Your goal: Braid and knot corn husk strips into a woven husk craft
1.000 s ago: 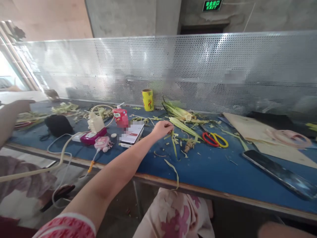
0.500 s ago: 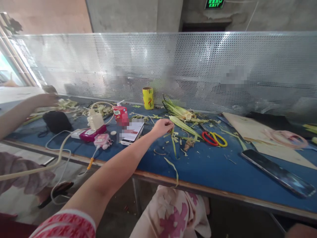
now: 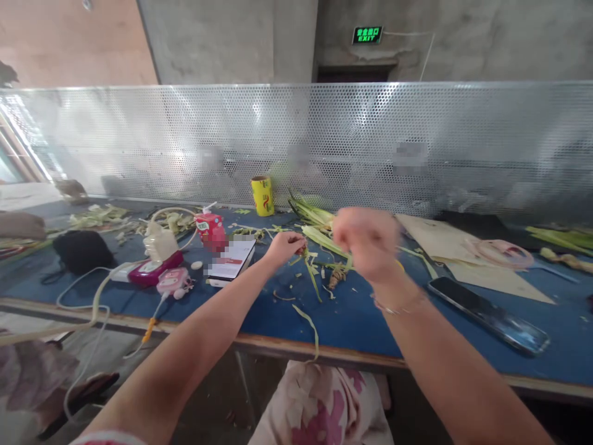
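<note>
My left hand (image 3: 288, 247) is above the blue table in a pinch, closed on a green leaf strip (image 3: 312, 279) that hangs down toward the tabletop. My right hand (image 3: 370, 241), smeared by motion, is raised to the right of it. Its fingers look curled, but whether they hold anything does not show. It covers nearly all of the scissors; only a sliver of yellow handle (image 3: 401, 266) peeks out. Behind the hands lie long green husk leaves (image 3: 319, 238). A brown knotted bundle (image 3: 336, 279) and a loose pale strip (image 3: 309, 324) lie nearer the front edge.
Left of my arm are a phone (image 3: 231, 259), a red drink carton (image 3: 210, 232) and a magenta power strip (image 3: 155, 270) with cables. A dark phone (image 3: 488, 315) lies right. A yellow roll (image 3: 262, 196) stands before the perforated metal screen (image 3: 185, 142). Another person's arm (image 3: 21, 225) is far left.
My right hand has come up from the lower right corner to over the scissors. My left hand keeps its pinch. The view has shifted, and the other person's arm has drawn back left.
</note>
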Action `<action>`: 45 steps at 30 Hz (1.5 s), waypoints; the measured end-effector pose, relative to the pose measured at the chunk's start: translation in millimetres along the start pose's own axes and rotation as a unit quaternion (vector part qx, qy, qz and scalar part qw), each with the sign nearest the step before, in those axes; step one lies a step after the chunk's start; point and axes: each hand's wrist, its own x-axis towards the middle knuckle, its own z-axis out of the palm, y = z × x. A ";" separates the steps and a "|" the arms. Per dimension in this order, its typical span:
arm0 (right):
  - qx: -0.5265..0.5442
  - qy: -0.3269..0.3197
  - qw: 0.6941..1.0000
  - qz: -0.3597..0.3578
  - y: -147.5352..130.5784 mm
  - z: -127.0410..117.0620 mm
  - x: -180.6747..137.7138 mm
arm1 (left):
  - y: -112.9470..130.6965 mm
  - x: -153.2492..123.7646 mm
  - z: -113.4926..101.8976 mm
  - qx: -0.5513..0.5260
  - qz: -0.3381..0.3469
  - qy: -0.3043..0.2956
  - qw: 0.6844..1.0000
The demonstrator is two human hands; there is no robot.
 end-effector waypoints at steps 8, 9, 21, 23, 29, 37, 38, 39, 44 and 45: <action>-0.029 -0.054 0.992 0.110 63.4 45.1 -22.8 | -7.0 6.2 3.2 0.015 0.016 -0.015 1.000; -0.029 -0.065 0.991 0.112 67.7 46.6 -24.7 | -7.4 5.9 3.5 0.011 0.017 -0.015 1.000; -0.045 -0.096 0.990 0.097 57.8 48.8 -27.9 | -2.6 3.6 1.9 0.006 0.030 -0.032 0.999; -0.048 -0.104 0.988 0.105 57.1 50.1 -27.4 | 0.1 1.9 1.8 0.025 0.040 -0.046 0.998; -0.076 -0.118 0.987 0.081 55.0 45.5 -27.4 | -2.3 1.5 2.8 0.043 0.054 -0.048 0.996; -0.054 -0.042 0.996 0.063 50.1 43.5 -26.2 | -2.9 3.8 1.9 0.052 0.072 -0.030 0.996; -0.049 -0.030 0.996 0.064 50.0 44.2 -26.2 | -1.7 3.4 2.1 0.044 0.071 -0.028 0.996; -0.045 -0.018 0.997 0.066 49.9 44.8 -26.2 | -0.2 2.9 2.5 0.035 0.067 -0.026 0.997; -0.033 0.017 0.996 0.078 48.9 45.7 -26.0 | 8.8 -0.1 5.3 -0.018 0.015 -0.012 1.000; -0.033 0.019 0.996 0.077 48.8 45.5 -25.9 | 10.4 -0.7 5.6 -0.028 0.007 -0.011 1.000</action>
